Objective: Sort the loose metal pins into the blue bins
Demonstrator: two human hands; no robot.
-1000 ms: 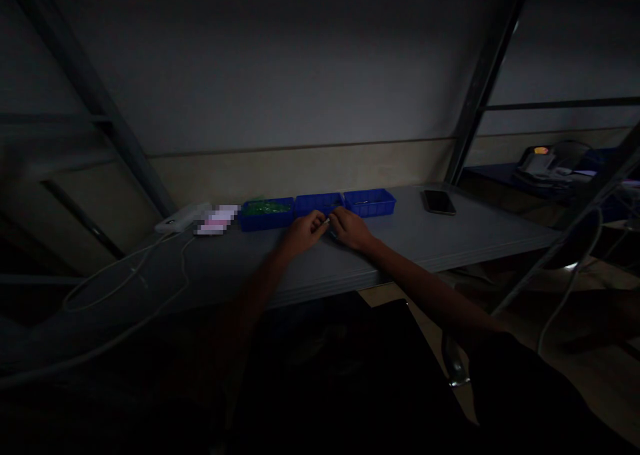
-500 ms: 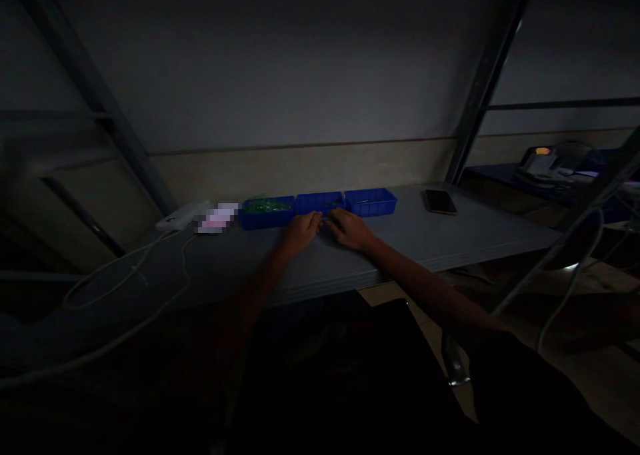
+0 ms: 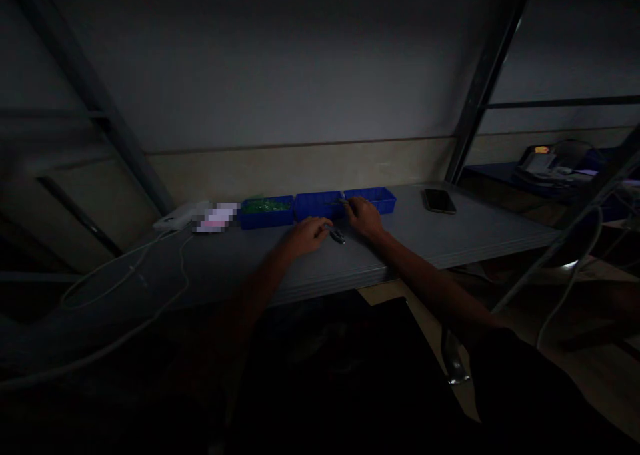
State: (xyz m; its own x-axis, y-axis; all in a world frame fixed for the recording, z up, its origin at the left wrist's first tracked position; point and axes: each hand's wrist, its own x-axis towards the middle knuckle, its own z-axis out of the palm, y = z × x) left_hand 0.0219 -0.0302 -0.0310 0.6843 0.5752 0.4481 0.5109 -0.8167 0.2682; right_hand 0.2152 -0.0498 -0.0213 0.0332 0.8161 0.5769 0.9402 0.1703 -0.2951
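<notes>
My left hand (image 3: 307,235) is closed just in front of the middle blue bin (image 3: 319,205). Its fingertips hold one end of a small shiny metal piece (image 3: 337,233), slim and grey; its exact kind is too dark to tell. My right hand (image 3: 365,217) sits at the seam between the middle bin and the right blue bin (image 3: 383,200), fingers pinched together. From its fingertips a thin metal part (image 3: 341,202) points left over the middle bin, too small and dim to name. At the left of the row, another blue bin (image 3: 267,220) holds green plastic packaging (image 3: 267,206).
On the grey table (image 3: 410,238), a dark phone (image 3: 439,200) lies to the right. A white device (image 3: 183,215) with cables (image 3: 183,268) and a pinkish blurred item (image 3: 217,218) lie left. Metal posts (image 3: 470,135) frame both sides.
My hands were close together before the middle bin. Now the right hand has moved up and right to the bin edges, and the metal piece by my left hand has come into view.
</notes>
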